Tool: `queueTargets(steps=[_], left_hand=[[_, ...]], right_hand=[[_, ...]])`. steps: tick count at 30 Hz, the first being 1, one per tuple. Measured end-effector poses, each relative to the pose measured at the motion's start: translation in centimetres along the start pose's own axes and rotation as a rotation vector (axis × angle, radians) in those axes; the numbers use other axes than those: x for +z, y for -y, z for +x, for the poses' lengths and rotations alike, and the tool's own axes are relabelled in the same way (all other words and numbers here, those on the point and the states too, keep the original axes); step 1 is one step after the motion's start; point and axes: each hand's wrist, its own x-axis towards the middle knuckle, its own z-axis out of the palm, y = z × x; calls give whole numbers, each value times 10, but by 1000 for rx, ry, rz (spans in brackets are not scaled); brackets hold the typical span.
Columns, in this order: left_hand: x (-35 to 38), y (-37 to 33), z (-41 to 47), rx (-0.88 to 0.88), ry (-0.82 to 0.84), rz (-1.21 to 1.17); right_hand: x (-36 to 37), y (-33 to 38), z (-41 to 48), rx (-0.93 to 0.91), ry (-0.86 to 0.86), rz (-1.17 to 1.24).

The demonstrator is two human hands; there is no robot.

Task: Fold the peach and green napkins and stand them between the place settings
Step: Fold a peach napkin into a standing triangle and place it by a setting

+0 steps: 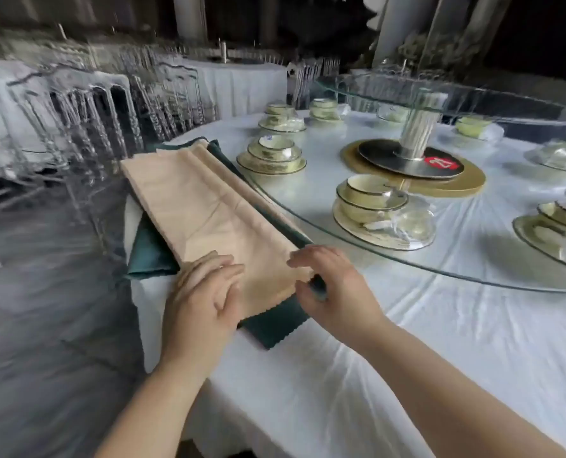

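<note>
Left hand (205,292) lies flat on the peach napkin (209,206), stacked over the green napkin (275,325) at the table (407,358) edge; right hand (331,292) curls at its corner, perhaps pinching; hold edges aligned, crease firmly

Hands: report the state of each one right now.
Left hand: open, pressing flat on the peach napkin.
Right hand: closed, pinching the peach napkin's right edge.

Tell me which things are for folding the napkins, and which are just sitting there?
For the job: peach napkin, green napkin, left hand, right hand, place settings.
Just sitting there: glass turntable, clear chairs, white tablecloth.
</note>
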Motion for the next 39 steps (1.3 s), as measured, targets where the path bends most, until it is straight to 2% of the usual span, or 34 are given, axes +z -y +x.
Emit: queueTargets(steps=[2,4,7,11,16,20,23,25,28,33,37,39], left_hand=[[-9,7,1,-97,-22,-59],[-13,12,5,-251,67,-117],[-12,18,4,-360,175,-103],[-14,19,6,-451,192,-147],[-15,23,4,-423,193,-247],[-17,25,9,-388,231,-303],[-17,31,16,-288,277,-253],[-19,38,22,-215,310,-155],[-21,52,37,-154,326,-36],[-29,61,75,-38,213,139],[-32,50,105,-26,264,172],[-33,39,114,-39,273,96]], right_hand=[[6,17,2,29,158,-4],[12,27,7,68,260,-37],[21,39,12,203,335,-56],[38,43,7,229,403,-112],[46,38,7,236,281,-69],[46,39,15,422,269,156],[44,39,17,469,299,271],[44,37,17,479,256,313],[42,34,18,519,71,343],[6,28,26,678,-262,557],[-49,16,25,694,-464,575],[-79,13,20,715,-518,627]])
